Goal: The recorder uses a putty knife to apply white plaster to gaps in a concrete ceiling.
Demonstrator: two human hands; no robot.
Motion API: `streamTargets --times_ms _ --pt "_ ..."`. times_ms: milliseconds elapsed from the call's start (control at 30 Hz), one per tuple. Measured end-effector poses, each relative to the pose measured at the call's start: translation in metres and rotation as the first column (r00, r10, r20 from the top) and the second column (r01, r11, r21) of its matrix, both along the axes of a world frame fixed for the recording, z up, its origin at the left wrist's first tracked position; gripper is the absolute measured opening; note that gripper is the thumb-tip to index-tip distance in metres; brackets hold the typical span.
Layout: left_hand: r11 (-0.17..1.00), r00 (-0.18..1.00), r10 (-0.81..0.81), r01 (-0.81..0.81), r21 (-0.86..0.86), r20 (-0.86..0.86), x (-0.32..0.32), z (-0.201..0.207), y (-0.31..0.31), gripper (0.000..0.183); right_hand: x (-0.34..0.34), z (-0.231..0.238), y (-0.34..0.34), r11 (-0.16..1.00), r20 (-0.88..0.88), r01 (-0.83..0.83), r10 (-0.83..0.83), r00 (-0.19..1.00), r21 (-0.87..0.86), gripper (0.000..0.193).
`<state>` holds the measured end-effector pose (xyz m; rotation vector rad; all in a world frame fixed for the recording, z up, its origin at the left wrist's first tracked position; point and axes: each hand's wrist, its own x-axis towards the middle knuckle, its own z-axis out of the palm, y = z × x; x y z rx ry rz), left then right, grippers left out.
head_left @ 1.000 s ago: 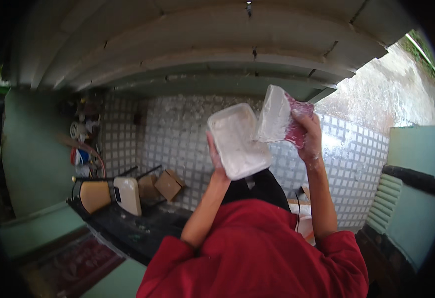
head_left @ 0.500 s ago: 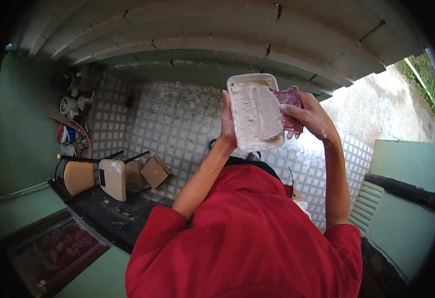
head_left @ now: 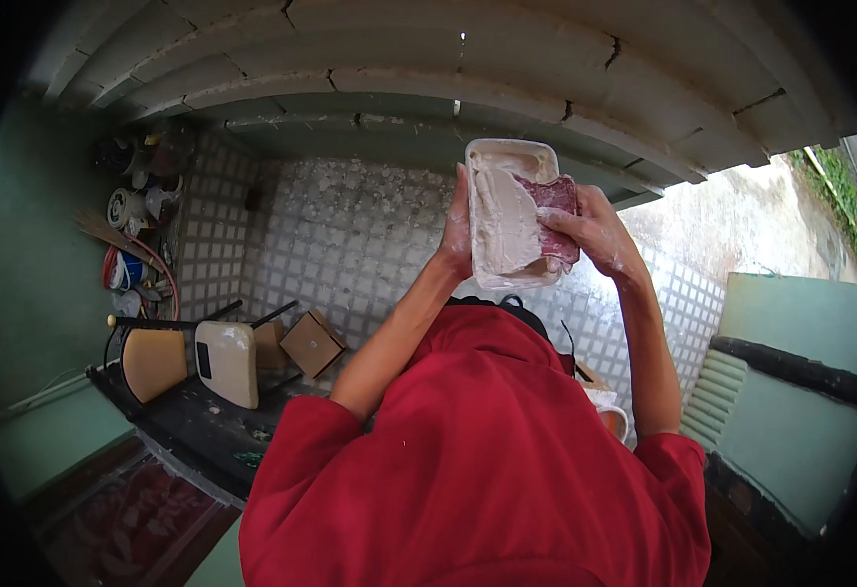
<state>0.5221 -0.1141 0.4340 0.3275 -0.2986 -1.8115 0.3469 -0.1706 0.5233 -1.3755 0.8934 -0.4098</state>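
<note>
A white rectangular tray (head_left: 514,282) with creamy white paste (head_left: 503,223) in it is held up in front of my chest. My left hand (head_left: 459,227) grips its left side, the thumb along the outer wall and the other fingers hidden beneath. My right hand (head_left: 597,233) is closed round a dark red putty spreader (head_left: 559,201), thumb on its upper face. The spreader's left edge lies in the paste, over the tray's right half. Paste is heaped toward the left wall, and white smears mark both hands.
Below me is a checkered tile floor (head_left: 350,210) with white spatters. At left lie a chair (head_left: 225,362), a cardboard box (head_left: 312,344) and several buckets (head_left: 125,207) by the green wall. A white bucket (head_left: 612,411) stands near my right side. Overhead run ceiling beams (head_left: 428,88).
The spreader has moved left over the tray, and the paste is bunched more to the left, baring part of the tray's right side. The tray has shifted slightly right.
</note>
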Motion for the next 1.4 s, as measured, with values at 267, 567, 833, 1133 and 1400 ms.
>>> streamTargets --times_ms 267,567,833,1133,1400 --pt "0.993 0.997 -0.074 0.071 0.090 0.030 0.022 -0.002 0.000 0.093 0.019 0.005 0.014 0.994 -0.057 0.083 -0.086 0.995 -0.065 0.028" --pt "0.990 0.994 -0.092 0.097 0.103 -0.059 0.032 -0.009 0.004 0.092 0.015 0.000 0.026 0.969 -0.060 0.248 -0.247 0.967 0.000 0.022" --pt "0.978 0.988 -0.142 0.150 0.143 -0.065 0.022 -0.013 0.000 0.091 0.019 -0.013 0.031 0.967 -0.039 0.252 -0.250 0.967 0.045 0.027" --pt "0.982 0.989 -0.148 0.143 0.124 0.027 0.003 -0.010 -0.008 0.092 -0.005 -0.027 0.024 0.913 0.147 0.261 -0.318 0.936 0.314 0.030" --pt "0.979 0.973 -0.158 0.177 0.102 -0.165 -0.033 -0.002 -0.029 0.094 -0.065 -0.034 0.006 0.877 0.295 0.307 -0.425 0.856 0.370 0.030"
